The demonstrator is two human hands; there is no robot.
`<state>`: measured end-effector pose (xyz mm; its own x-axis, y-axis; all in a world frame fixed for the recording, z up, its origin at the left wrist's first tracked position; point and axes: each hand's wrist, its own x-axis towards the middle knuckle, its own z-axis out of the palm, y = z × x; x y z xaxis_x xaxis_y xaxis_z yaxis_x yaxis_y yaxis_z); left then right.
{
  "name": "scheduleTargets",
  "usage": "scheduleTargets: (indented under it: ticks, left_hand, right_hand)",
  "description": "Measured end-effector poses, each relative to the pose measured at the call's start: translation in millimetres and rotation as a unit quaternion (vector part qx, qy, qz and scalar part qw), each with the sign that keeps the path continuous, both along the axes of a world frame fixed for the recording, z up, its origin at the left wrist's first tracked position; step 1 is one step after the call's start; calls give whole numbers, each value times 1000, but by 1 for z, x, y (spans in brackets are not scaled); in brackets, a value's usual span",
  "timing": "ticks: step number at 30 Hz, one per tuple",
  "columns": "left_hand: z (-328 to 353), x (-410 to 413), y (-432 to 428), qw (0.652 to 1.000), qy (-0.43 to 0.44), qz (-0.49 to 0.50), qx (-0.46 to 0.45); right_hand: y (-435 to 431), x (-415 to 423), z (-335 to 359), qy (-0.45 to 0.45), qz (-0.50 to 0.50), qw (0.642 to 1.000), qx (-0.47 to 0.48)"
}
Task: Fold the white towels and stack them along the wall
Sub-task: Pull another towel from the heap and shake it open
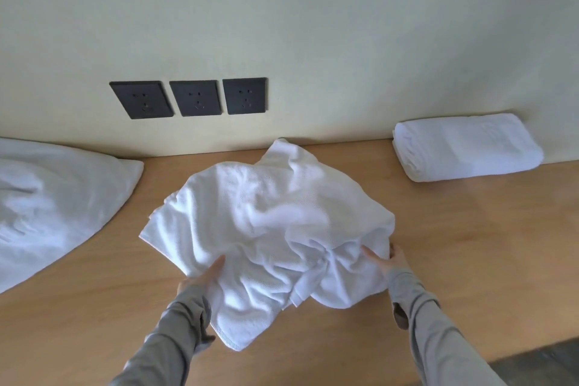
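You are at the start of one fold. The crumpled towel (266,222) lies bunched in the middle of the tabletop (470,244), near the wall (313,25) but not against it, and no clean edge of it is laid out yet.

One folded towel (466,147) lies already against the wall on your right. A loose towel heap (53,204) waits on your left, so I judge the task is about one third done.

Your left grip (200,276) holds the near left edge of the crumpled towel. The thumb lies on top and the fingers are hidden under the cloth. Your right grip (388,263) is closed on a gathered bunch at the near right side, with cloth between the thumb and the fingers. Both grips are clamped on the same towel, well apart from each other.

The next move asks you, I think, to find two corners and to pull the cloth flat before any fold. Terry cloth is soft and keeps its wrinkles, so lift it and shake it a little rather than drag it. The three black sockets (194,98) are above on the wall and not in your way.
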<state>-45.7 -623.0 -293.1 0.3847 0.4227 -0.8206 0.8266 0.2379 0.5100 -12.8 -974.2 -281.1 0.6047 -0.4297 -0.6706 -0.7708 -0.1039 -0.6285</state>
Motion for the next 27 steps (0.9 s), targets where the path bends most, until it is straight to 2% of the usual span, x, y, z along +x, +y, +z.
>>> scheduleTargets:
  ticks: [3,7,11,14,17,20,22,23,25,27]
  left_hand:
    - [-3,6,-4,1000,-21,-10,-18]
    - [-6,12,8,998,-53,-16,-27]
    - [4,17,18,995,-96,-19,-33]
    - [29,25,38,992,-114,-47,36]
    - [58,38,71,979,-139,-84,126]
    - [74,45,105,961,-163,-122,189]
    - [72,40,120,956,-164,-140,199]
    - [68,36,124,957,-165,-143,189]
    - [54,21,125,966,-161,-134,153]
    - [41,7,122,975,-140,-123,123]
  right_hand:
    - [18,6,6,29,59,998,-10]
    - [44,7,13,-17,7,999,30]
    - [52,1,43,-120,28,992,-38]
    - [40,6,78,-182,63,975,-111]
    - [11,21,114,-246,82,928,-267]
    - [-33,22,133,-297,92,844,-438]
    - [-61,9,124,-249,127,830,-483]
    - [-70,3,110,-185,164,835,-492]
    - [-71,-7,75,-7,287,817,-500]
    - [-64,-19,45,130,388,798,-443]
